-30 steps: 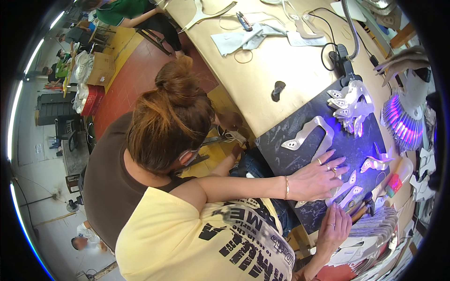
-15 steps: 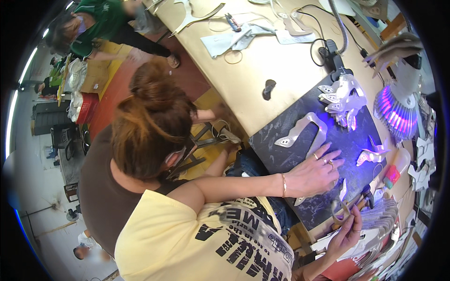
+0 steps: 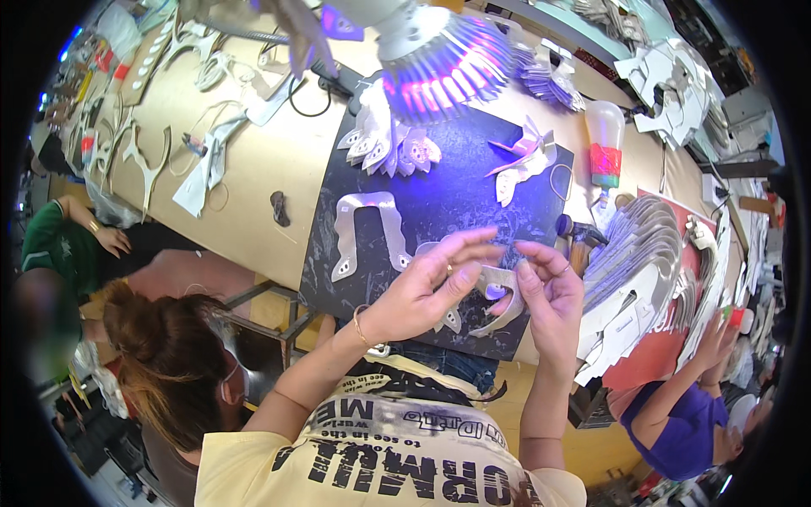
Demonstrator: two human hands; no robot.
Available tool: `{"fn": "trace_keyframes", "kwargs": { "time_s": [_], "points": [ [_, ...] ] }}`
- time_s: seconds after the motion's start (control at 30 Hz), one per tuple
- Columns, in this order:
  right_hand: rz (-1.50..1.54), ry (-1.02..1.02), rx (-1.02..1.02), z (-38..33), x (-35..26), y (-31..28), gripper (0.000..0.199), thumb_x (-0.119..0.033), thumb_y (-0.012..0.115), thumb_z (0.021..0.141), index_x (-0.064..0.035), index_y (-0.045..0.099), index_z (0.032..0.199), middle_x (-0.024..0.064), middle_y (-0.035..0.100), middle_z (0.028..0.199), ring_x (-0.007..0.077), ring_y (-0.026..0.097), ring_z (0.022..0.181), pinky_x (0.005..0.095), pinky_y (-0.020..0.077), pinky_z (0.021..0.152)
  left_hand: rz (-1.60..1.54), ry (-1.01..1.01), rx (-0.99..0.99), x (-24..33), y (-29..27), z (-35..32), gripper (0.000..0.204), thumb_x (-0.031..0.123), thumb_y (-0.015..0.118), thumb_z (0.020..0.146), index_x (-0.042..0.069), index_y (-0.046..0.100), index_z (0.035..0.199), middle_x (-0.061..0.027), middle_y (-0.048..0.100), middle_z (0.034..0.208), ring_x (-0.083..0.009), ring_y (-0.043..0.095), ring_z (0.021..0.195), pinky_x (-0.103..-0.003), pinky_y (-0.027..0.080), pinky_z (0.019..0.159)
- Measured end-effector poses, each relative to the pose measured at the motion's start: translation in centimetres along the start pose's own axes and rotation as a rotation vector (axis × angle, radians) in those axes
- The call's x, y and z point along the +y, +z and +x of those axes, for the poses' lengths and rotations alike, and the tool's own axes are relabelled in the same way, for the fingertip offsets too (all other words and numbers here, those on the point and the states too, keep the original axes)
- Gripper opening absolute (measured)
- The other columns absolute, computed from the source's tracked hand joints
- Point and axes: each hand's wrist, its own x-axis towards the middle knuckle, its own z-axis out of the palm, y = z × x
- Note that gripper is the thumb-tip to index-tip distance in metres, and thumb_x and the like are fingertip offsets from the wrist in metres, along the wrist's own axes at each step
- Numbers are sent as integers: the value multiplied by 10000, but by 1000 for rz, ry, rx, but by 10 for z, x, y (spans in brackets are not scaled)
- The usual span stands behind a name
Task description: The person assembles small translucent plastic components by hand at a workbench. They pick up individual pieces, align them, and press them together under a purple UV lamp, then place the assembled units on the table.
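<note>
Hands meet over the near right part of the dark mat, and from where I stand the trouble could start there. The right hand has a thin, curved pale piece, its thumb and fingers closed on one side of it. The left hand has its fingers spread and its thumb well apart; I can't tell whether that thumb touches the piece.

With a one-sided hold like that, the strip could twist or slip, I think, if the left fingers push on its loose end. It looks bendy enough to crease under a hard pinch. Below the left hand, on the mat's near side, lies another pale piece, which a dropped wrist could drag or crumple.

The U-shaped piece on the mat's left half might get nudged by a stray elbow. Just off the mat's right edge sits a hammer, and further right a stack of folded pieces leans over; a wide swing of the right forearm could tip that stack. The lamp hangs over the mat's far edge, so a hand raised too far forward could bump it.
</note>
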Motion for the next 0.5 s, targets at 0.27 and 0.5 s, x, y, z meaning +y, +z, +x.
{"fn": "trace_keyframes", "kwargs": {
  "time_s": [0.27, 0.5],
  "points": [
    [22, -36, 116, 12, 5, -11, 262, -46, 573, 950, 61, 549, 1188, 75, 614, 906, 113, 629, 713, 235, 550, 611, -139, -232, -31, 1, 3, 4, 546, 0, 560, 932, 32, 355, 1437, -50, 583, 1091, -97, 574, 1003, -238, 477, 843],
    [-417, -30, 219, 12, 4, -21, 209, -60, 574, 945, 36, 630, 1122, 66, 631, 821, 97, 620, 609, 234, 532, 566, 225, -81, 240, 14, -13, 2, 381, 6, 543, 932, 1, 500, 1310, -139, 640, 1157, -162, 640, 979, -274, 522, 805]
  ]
}}
